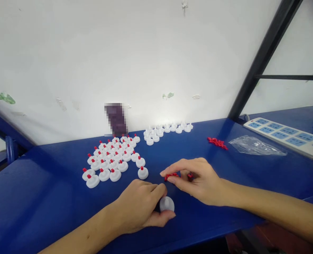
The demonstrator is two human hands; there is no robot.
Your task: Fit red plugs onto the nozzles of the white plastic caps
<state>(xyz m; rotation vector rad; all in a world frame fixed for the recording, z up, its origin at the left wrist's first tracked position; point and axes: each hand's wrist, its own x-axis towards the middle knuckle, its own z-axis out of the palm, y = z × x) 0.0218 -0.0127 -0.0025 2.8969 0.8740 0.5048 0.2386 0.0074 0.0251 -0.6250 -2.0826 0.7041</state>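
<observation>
My left hand (143, 206) grips a white nozzle cap (167, 204) between thumb and forefinger, with its spout pointing up and bare of red. To its right, my right hand (198, 180) arches over a small pile of red tip caps (175, 175). Its thumb and forefinger close around one red tip cap (166, 179) at the pile's left edge; the palm partly hides the pile. Left of the hands stand several white nozzle caps with red tips (113, 164), grouped on the blue table (53, 204). The nearest red-tipped nozzle cap (143, 173) stands just beyond my left hand.
By the wall, several white nozzle caps without red tips (156, 134) stand together. A second pile of red tip caps (217, 143) lies at the right, beside a clear plastic bag (255, 145) and a power strip (286, 135). A pixelated dark object (116, 118) leans at the back.
</observation>
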